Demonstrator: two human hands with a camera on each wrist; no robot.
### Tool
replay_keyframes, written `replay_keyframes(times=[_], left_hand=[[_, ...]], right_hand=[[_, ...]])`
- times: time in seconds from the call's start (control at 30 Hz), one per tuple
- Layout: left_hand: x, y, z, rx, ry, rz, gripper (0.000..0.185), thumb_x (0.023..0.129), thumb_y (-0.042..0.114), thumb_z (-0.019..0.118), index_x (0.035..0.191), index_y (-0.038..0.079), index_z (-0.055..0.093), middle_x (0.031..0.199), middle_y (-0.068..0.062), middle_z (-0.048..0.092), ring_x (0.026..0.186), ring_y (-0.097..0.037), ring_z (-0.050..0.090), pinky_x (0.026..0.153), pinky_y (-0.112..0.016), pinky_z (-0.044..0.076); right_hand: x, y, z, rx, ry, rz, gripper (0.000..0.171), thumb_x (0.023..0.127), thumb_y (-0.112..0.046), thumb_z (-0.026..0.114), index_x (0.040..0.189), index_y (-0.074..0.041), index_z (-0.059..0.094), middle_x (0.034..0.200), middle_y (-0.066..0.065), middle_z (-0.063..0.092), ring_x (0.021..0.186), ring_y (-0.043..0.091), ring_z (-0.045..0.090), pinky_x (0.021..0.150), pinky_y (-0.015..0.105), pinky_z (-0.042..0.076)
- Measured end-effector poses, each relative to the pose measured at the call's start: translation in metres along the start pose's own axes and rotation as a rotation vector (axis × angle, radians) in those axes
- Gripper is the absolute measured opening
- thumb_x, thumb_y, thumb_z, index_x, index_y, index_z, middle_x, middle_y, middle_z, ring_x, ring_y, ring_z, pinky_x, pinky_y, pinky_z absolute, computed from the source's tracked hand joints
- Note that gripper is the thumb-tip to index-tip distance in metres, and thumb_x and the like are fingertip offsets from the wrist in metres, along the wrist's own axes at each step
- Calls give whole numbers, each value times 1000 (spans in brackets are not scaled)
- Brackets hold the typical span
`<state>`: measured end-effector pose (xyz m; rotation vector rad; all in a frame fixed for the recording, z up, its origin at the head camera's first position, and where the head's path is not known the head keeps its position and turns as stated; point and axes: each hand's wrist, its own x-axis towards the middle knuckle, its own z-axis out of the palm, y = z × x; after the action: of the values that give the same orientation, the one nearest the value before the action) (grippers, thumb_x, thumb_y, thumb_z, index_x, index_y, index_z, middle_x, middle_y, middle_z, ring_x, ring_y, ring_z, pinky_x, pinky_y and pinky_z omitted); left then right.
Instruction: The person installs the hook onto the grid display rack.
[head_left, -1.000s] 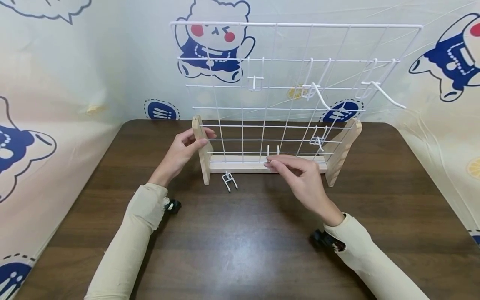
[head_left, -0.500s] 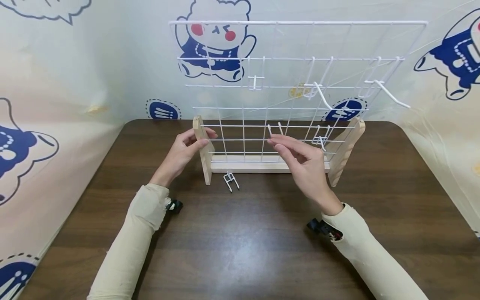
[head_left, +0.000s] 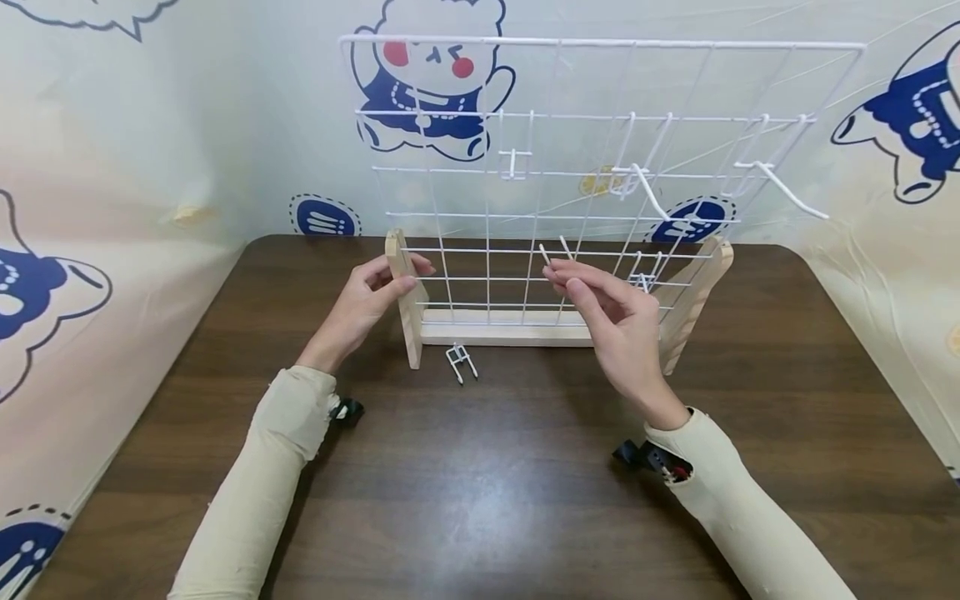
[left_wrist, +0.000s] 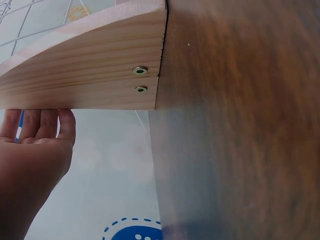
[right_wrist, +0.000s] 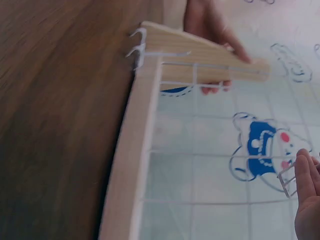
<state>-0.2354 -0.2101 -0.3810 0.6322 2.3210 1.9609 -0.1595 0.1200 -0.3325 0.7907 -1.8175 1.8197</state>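
Observation:
A white wire grid rack (head_left: 600,42) stands on wooden end pieces. My left hand (head_left: 356,304) holds the left wooden end piece (head_left: 407,308), with the thumb on the near side and fingers behind its edge. In the left wrist view, the fingertips reach that panel's edge. My right hand (head_left: 615,321) pinches a white wire hook (head_left: 545,254) in front of the grid's lower half, its two prongs pointing up past the fingertips. The rest of this hook is hidden by the fingers. Another hook (head_left: 456,372) lies on the table near the rack's left foot.
Several white hooks hang on the grid: a short one (head_left: 513,162), two with long arms (head_left: 651,193) at the right, and a lower one (head_left: 641,279) partly behind my right hand. The brown table (head_left: 420,483) reaches to a patterned cloth wall (head_left: 225,125).
My right hand has lifted the pinched hook from near the bottom rail up toward the middle of the grid, and its prongs now lean left. My left hand stays on the end piece.

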Motion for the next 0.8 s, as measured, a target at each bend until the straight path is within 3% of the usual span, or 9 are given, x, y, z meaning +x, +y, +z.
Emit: replay_keyframes(times=[0.13, 0.27, 0.53, 0.67, 0.8], left_hand=[[1, 1, -1, 4, 10, -4, 33, 101, 22, 60, 129, 6, 62, 128, -12, 63, 119, -28, 54, 102, -36, 42], [0, 0, 0, 2, 10, -11, 34, 101, 23, 60, 130, 6, 62, 128, -12, 62, 120, -28, 54, 103, -35, 42], [0, 0, 1, -1, 7, -5, 33, 101, 23, 60, 129, 6, 62, 127, -13, 62, 117, -25, 55, 101, -35, 43], [1, -1, 1, 3, 4, -9, 34, 101, 24, 60, 130, 7, 62, 128, -12, 62, 118, -26, 54, 103, -38, 42], [2, -1, 0, 11, 11, -14, 33, 101, 24, 60, 130, 7, 62, 128, -11, 62, 118, -25, 55, 103, -40, 42]], right_hand=[[1, 8, -3, 56, 14, 7, 22, 97, 6, 56, 115, 7, 69, 118, 21, 69, 108, 39, 66, 93, 43, 51], [0, 18, -6, 95, 12, 73, 22, 99, 3, 55, 115, 9, 68, 116, 25, 68, 108, 39, 66, 94, 43, 51], [-7, 27, -5, -23, -76, 196, 20, 98, -4, 62, 111, 6, 71, 123, 22, 67, 112, 25, 67, 94, 32, 52], [-9, 25, -5, -87, -100, 162, 18, 95, 0, 63, 111, 5, 71, 127, 17, 66, 107, 26, 69, 92, 28, 52], [-12, 19, -1, -136, -146, 54, 30, 92, 5, 65, 121, 0, 67, 128, 11, 66, 97, 27, 72, 85, 28, 55]])
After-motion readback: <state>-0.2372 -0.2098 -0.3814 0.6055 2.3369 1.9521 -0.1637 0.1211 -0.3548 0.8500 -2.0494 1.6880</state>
